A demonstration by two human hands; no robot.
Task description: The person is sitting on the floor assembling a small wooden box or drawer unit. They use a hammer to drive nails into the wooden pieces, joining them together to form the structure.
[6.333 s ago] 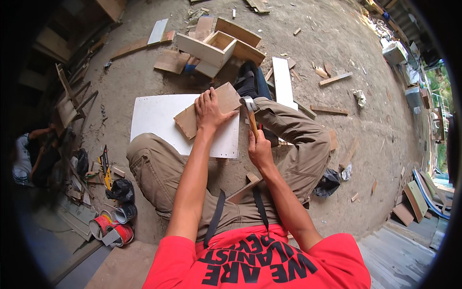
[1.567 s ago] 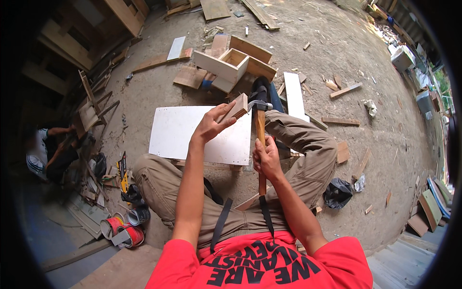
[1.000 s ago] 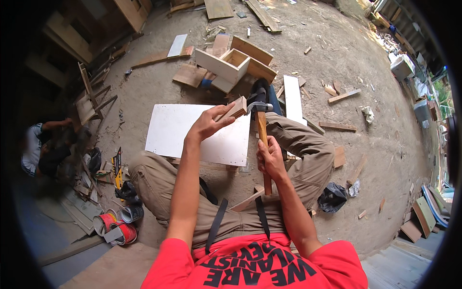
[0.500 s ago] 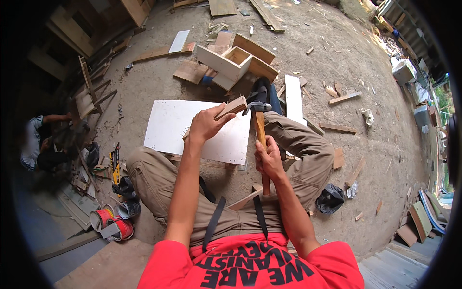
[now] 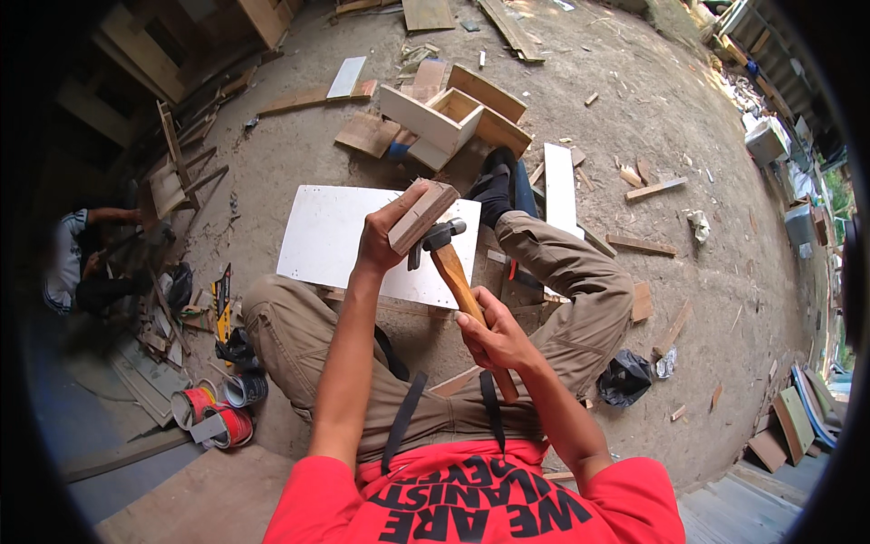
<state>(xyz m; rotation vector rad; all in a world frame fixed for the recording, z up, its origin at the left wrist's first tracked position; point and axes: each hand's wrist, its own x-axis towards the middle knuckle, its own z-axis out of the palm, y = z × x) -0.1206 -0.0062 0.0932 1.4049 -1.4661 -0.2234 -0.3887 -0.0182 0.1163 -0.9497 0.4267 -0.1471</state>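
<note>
My left hand point(image 5: 384, 234) is closed around a short piece of wood point(image 5: 424, 216), raised over a white board point(image 5: 331, 240) that lies before my crossed legs. My right hand point(image 5: 497, 334) grips the wooden handle of a claw hammer point(image 5: 460, 279). The hammer's dark head is close against the near right side of the wood, its claw turned down and to the left. Whether the claw touches the wood I cannot tell.
Beyond the board stands an open wooden box frame point(image 5: 444, 118). A narrow white plank point(image 5: 560, 189) lies right of my foot. To my left are a yellow-and-black handsaw point(image 5: 222, 304) and paint cans point(image 5: 236, 426). A person point(image 5: 72, 258) sits at far left. A black plastic bag point(image 5: 623, 377) lies at right.
My left hand has turned the wood piece to a steeper tilt. The hammer has swung left and down, its head now lower beside the wood and its handle slanting.
</note>
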